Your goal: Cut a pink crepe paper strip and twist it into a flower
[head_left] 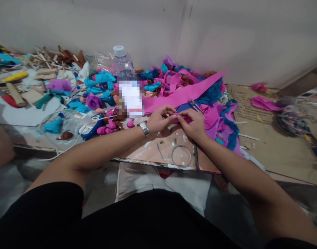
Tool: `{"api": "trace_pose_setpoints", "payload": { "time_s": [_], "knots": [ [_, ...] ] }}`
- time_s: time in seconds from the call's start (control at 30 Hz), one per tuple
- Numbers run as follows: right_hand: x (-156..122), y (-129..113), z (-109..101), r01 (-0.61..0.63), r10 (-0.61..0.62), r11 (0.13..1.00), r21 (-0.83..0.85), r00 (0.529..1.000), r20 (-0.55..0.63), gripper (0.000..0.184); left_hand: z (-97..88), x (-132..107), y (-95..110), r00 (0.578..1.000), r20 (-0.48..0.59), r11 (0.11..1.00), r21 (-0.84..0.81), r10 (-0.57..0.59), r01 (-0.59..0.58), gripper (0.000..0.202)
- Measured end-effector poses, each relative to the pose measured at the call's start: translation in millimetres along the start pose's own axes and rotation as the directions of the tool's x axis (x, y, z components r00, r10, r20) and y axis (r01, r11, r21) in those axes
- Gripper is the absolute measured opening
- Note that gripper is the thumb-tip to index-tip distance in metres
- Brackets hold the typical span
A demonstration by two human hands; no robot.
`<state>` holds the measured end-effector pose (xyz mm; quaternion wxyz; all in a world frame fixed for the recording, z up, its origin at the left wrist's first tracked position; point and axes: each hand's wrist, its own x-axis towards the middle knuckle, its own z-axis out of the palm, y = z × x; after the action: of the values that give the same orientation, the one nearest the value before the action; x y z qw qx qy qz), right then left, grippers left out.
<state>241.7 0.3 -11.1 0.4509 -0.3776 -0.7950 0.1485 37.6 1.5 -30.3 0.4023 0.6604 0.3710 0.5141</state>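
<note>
Over the table's near part, my left hand (162, 119) and my right hand (192, 123) meet fingertip to fingertip. Both pinch a small piece of pink crepe paper (175, 115), mostly hidden by the fingers. Just behind them a long pink crepe paper strip (189, 92) slants up to the right. Pliers (195, 105) lie beyond my right hand, on something dark blue. In front of my hands a ring of thin wire (181, 155) rests near the table's edge. Small pink twisted paper buds (111, 125) sit left of my left wrist.
A clear bottle (123, 64) with a white cap stands at the back, beside a pixelated upright object (132, 98). A blue device (92, 126) with a white cord lies left. Wood scraps (46, 62) crowd the far left; cardboard (252, 138) covers the right. Someone's knee or arm (1, 147) shows at the left edge.
</note>
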Motion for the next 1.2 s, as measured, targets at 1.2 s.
{"api": "trace_pose_setpoints", "payload": {
  "time_s": [1.2],
  "knots": [
    [0.0, -0.1, -0.6, 0.0, 0.0, 1.0, -0.009, 1.0, -0.013, 0.021, -2.4, -0.1, 0.2, 1.0, 0.004, 0.999, 0.054, 0.01, -0.01, 0.045]
  ]
}}
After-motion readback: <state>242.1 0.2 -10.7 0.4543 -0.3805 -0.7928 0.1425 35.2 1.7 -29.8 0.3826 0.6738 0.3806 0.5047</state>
